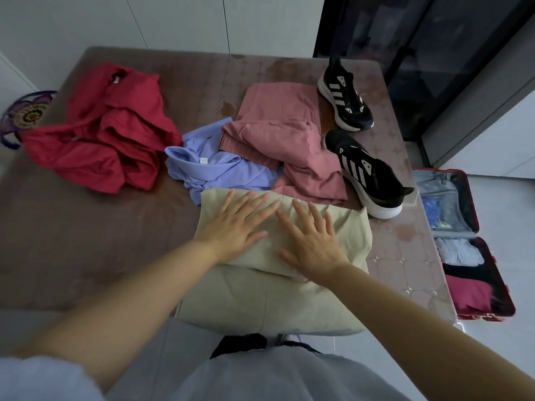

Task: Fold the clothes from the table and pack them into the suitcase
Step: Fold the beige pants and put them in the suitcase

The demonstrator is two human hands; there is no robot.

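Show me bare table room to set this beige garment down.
Widest: near-left of the brown table, bordered by the crumpled red garment, the folded beige garment and the near edge. Smaller: right of it, in front of the nearer black sneaker. Crowded: around the blue shirt and pink garment.

The beige garment is soft matt cloth, same as the red top. The table has a shiny, smooth plastic-looking cover. The nearer sneaker looks like black mesh.

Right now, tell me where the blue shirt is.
In the head view, the blue shirt lies at centre, between the red garment and the pink garment, beyond the beige garment.
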